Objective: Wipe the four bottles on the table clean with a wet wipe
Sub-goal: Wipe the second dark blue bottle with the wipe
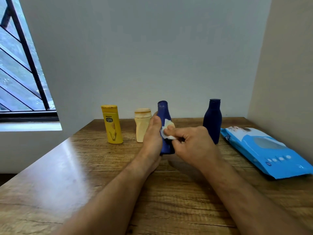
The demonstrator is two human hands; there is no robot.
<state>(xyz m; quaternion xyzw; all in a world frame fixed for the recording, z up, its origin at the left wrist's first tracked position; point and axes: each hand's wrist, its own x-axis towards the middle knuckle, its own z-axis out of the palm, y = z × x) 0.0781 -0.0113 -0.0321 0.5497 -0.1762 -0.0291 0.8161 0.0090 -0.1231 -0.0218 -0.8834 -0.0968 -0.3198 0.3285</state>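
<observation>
We grip the dark blue bottle (pixel 164 114) w/ left hand (pixel 152 138); long axis near vertical, cap up. Right hand (pixel 193 145) pinches white wipe (pixel 166 128) against it.

Wooden table (pixel 71 167), grain running sideways, glare on its left part. Grey wall (pixel 144 56) behind; beige wall (pixel 288 65) at right. Window (pixel 18 68) at left (dark diagonal bars), pale sill (pixel 30 126) below.

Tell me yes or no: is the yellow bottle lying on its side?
No, the yellow bottle stands upright on the table, left of the cream bottle.
</observation>
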